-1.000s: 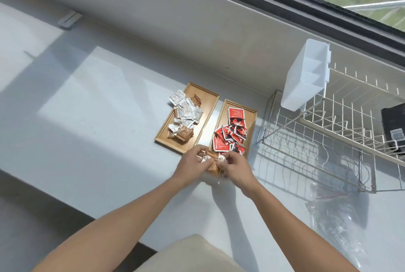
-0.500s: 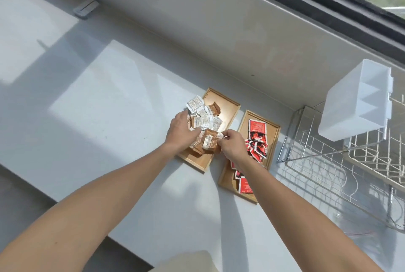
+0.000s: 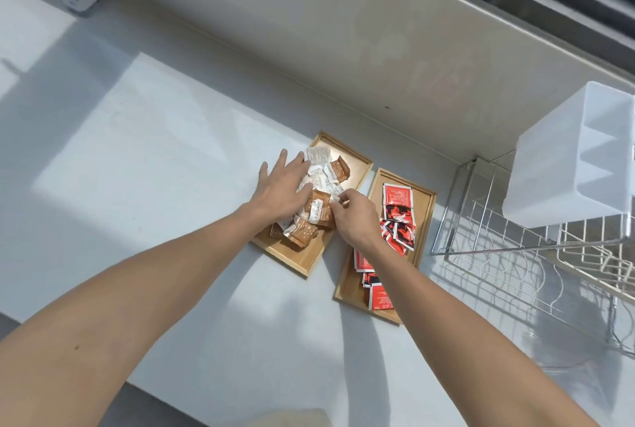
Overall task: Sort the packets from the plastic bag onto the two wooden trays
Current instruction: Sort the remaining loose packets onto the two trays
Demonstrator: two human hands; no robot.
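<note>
Nearby, wire rack (image 3: 536,254) — left hand (image 3: 280,191) spread on brown packets (image 3: 318,211), right hand (image 3: 355,217) pinching one.

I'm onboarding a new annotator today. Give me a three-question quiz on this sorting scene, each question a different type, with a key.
1. True or false: the red packets lie on the right tray.
2. Which tray are both hands over? A) left tray B) right tray C) neither
3. Fill in: the left hand lies ____ on the brown and white packets, while the right hand pinches one at the pile's edge.

Key: 1 true; 2 A; 3 flat
</note>
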